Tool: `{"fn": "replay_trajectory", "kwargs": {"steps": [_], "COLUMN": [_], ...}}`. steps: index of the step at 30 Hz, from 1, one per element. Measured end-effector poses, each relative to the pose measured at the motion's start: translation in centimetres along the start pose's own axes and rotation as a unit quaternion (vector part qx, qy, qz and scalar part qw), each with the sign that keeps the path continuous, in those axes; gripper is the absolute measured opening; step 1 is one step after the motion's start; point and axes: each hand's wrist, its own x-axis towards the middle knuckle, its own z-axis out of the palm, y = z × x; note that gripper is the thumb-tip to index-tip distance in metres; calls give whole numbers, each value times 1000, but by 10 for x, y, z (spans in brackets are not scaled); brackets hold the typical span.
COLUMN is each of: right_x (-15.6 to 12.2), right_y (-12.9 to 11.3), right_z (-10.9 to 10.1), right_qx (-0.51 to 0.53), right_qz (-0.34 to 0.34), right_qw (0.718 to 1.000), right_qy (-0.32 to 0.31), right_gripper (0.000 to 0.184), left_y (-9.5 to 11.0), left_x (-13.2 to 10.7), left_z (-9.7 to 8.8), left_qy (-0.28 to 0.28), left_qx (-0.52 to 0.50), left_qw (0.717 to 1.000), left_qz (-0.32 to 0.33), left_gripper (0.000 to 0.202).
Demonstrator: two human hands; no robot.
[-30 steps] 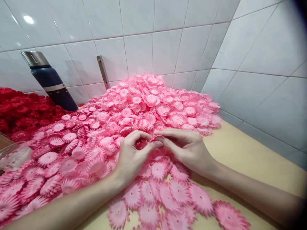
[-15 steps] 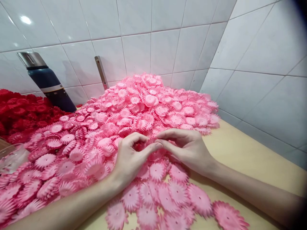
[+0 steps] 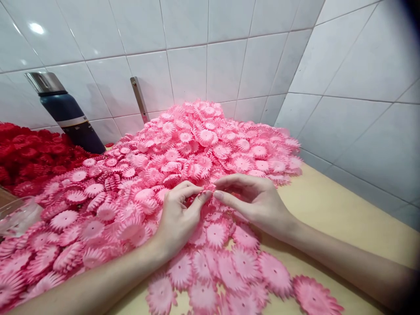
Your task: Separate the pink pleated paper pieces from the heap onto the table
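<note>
My left hand (image 3: 182, 216) and my right hand (image 3: 256, 201) meet at the front of a large heap of pink fabric flower petals (image 3: 206, 135). Thumb and forefinger of the left are pinched on a pink petal piece (image 3: 207, 187), whose edge shows between the fingertips. The right thumb and fingers close around the other side of that piece; the fingertips partly hide it. Below my hands lie several flat, round pink petals (image 3: 216, 235) with fringed edges and a small centre hole. One darker pink petal (image 3: 315, 296) rests apart at the lower right.
A heap of red petals (image 3: 29, 153) lies at the left, with a dark blue bottle (image 3: 74, 118) leaning beside it. A clear plastic container (image 3: 21, 216) stands at the left edge. White tiled walls (image 3: 229, 65) bound the yellowish table (image 3: 331, 210) behind and right.
My left thumb has drawn back a little to the left, and the fingertips are slightly further apart. Less of the pink piece shows between my hands. The heaps stay the same.
</note>
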Motion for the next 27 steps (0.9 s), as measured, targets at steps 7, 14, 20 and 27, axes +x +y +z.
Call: {"fn": "replay_trajectory", "kwargs": {"steps": [7,14,20,27], "right_x": [1,2,1,3], "right_y": [-2,3,6,2], "right_z": [0,-1,-1,-3], "right_qx": [32,88,105,80], "right_qz": [11,15,20,50], "right_qw": [999,996,994,995], "right_qy": [-7,-17,4,24], "right_gripper": [14,17,16,20], "left_y": [-4,-9,-4,-4], "left_x": [2,0,1,0], "left_z": [2,2,1,1], "left_qy": [8,30,-28,3], "left_qx": [-1,59,-7,-49], "left_qw": [998,997,999,998], "left_qz": [56,27,-21,-30], "left_gripper": [17,19,33,26]}}
